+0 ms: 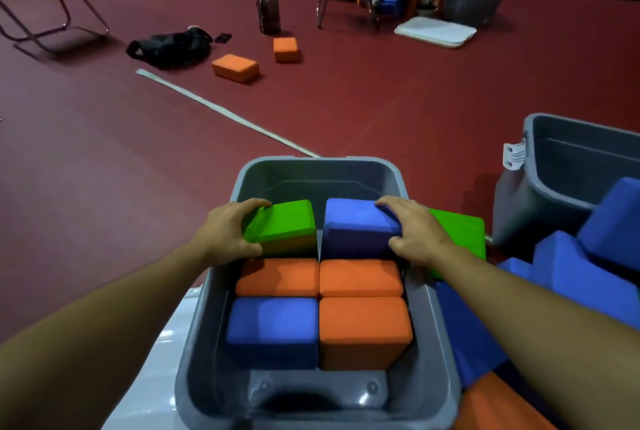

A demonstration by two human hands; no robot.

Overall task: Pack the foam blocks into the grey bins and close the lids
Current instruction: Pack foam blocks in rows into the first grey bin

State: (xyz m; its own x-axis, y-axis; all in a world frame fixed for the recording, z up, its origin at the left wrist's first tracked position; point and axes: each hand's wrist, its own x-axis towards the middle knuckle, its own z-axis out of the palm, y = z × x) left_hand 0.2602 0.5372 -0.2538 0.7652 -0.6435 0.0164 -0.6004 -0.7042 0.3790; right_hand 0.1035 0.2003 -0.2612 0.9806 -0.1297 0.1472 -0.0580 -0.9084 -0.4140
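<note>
Your left hand (228,233) has its grip curled round the tilted green block (282,223), thumb on the near edge and fingers over the far left corner. Your right hand (412,230) pinches the blue block (358,221) the same way, fingers over its top right edge and thumb low on its near side. Both blocks sit at the 12 o'clock end of the grey bin (433,343), just beyond two orange blocks (360,277) in the middle row. At the 6 o'clock end lie a blue block at left (273,324) and another orange block (363,320) at right.

The green block rides high on its right side, so it looks not yet seated. To do this well, I would level it first: press down on the raised edge while sliding it toward the 9 o'clock wall. Then lower the blue one straight down beside it, keeping the two faces touching so neither wedges. Foam grips foam, so push evenly with flat fingers, not at one corner. Check that every top sits below the rim, or the lid probably will not close.

More remains: a second green block (460,235) lies just outside the bin at 3 o'clock, beside a second grey bin (540,187), and two orange blocks (235,67) rest on the floor at 11 o'clock.
</note>
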